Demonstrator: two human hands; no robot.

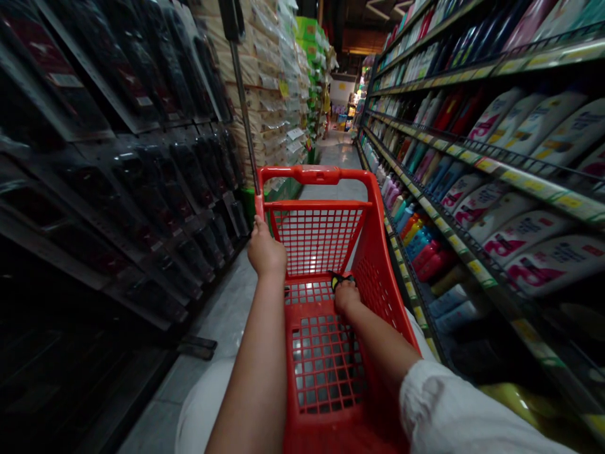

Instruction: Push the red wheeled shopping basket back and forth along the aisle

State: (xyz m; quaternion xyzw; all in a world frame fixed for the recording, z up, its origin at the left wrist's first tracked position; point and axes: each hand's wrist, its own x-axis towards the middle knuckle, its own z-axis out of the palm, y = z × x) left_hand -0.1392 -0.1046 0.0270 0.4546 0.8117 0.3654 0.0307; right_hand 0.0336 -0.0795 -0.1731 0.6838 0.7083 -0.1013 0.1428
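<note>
Red cart basket stands near, in the middle of the aisle, directly before the person. Inside it, toward the far right corner of its floor, the right hand is curled on a black item with a yellow patch; its fingers are partly hidden. Just left and higher, the left hand is closed on the left rim, beside a metal rod; whether it grips the rod too, I cannot tell. I judge that the step in hand is handling this item while the basket is steadied; lowering or lifting, one picture cannot show. The next move would call for a steady rim and care that the item does not catch in the grid. Farther, bottles line the right shelves, and wrapped packages are stacked left.
</note>
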